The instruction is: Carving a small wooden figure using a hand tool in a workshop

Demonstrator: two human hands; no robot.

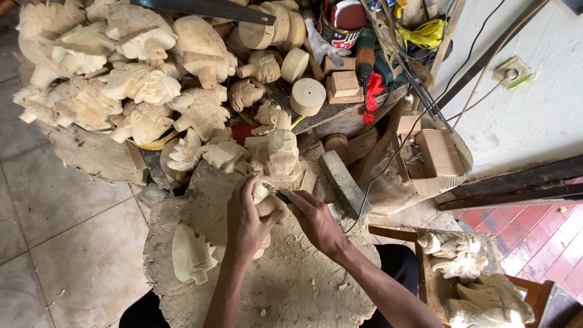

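Observation:
My left hand [246, 218] is wrapped around a small pale wood carving [266, 203] and presses it down on a rough round stump block [291, 285] covered in sawdust. My right hand [316, 220] holds a thin carving tool [284, 196] whose tip meets the carving; most of the tool is hidden by the fingers. A finished pale carving [191, 254] lies on the stump to the left of my left wrist. A taller half-carved block [279, 152] stands just beyond my hands.
A big heap of pale carved figures [121, 79] fills the upper left. Round wood blanks [307, 96], a tin [340, 27] and tools lie behind. A grey sharpening stone [345, 182], an open cardboard box [434, 155] and more carvings [467, 273] sit to the right.

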